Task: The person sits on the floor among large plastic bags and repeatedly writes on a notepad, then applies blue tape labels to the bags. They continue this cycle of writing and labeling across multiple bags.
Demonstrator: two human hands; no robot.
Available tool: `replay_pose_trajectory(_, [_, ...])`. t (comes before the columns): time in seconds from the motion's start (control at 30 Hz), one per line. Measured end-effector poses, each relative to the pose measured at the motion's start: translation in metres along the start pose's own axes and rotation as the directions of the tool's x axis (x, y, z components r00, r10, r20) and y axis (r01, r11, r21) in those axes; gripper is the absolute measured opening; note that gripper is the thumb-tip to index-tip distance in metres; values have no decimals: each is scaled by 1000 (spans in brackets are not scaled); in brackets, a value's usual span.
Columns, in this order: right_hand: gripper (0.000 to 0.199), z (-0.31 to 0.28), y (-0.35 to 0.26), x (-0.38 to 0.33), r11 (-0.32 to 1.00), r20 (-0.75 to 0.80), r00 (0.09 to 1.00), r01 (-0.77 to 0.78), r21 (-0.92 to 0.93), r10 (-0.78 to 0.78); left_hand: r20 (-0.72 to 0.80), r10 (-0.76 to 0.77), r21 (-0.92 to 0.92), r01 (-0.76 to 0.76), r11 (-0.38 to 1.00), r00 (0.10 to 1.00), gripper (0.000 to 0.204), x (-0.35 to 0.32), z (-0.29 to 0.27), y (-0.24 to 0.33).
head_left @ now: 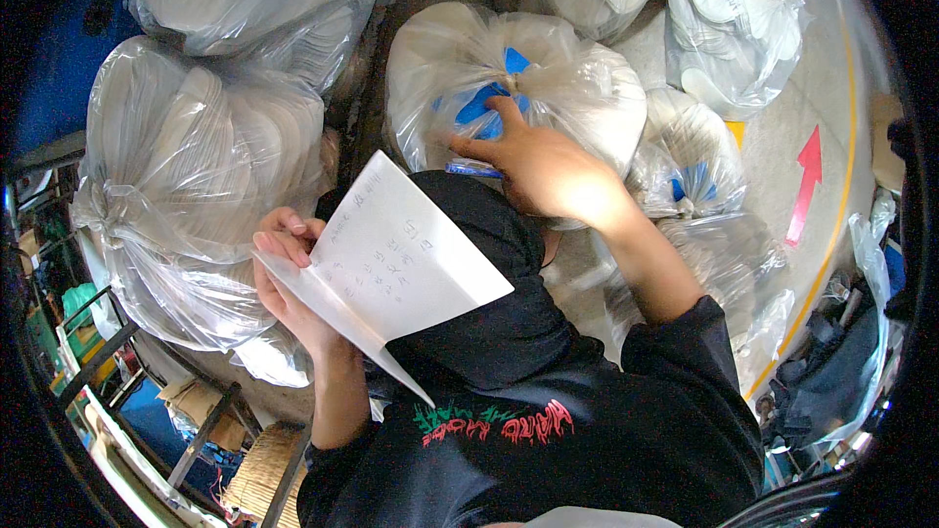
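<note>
My left hand (291, 259) grips a folded white paper booklet (421, 244) with handwritten marks, held open above my lap. My right hand (548, 161) reaches over a tied clear plastic bag (587, 88) full of pale flat pieces. Its index finger and thumb are spread at a blue tag (479, 106) near the bag's knot. A blue pen (473, 170) sticks out from under this hand, seemingly held by the curled fingers, which are mostly hidden.
More filled clear bags stand around: a large one (205, 176) at left, another (729, 20) at far right, and a smaller one (685, 152) with a blue tag. A red arrow (807, 181) and yellow line mark the floor. A metal rack (201, 440) stands lower left.
</note>
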State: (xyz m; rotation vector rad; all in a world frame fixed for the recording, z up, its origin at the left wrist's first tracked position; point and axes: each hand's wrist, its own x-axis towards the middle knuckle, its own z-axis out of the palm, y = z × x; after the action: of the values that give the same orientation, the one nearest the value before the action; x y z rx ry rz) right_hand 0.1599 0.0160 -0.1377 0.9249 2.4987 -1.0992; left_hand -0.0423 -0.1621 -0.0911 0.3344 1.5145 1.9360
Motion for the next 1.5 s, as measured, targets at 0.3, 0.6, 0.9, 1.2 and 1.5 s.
replay_pose_trajectory(0.3, [66,2,23,-1,990,-142,985,111,83,-99,591,62,-532,331,779,804,49,36,-10,-9])
replay_pose_trajectory(0.6, [46,-92,-50,-98,403,-641,762,560,724,94,556,125,-600,294,744,822,44,32,26,-1])
replay_pose_trajectory(0.9, [37,-19,-112,-73,602,-623,782,511,614,-28,610,161,-561,279,780,776,46,30,35,-3])
replay_pose_trajectory(1.2, [46,15,-92,-60,804,-791,608,502,320,-65,593,227,-655,298,695,773,46,25,26,-18])
replay_pose_trajectory(1.5, [38,13,-97,-57,816,-816,573,505,280,-75,608,228,-646,307,699,761,47,24,23,-18])
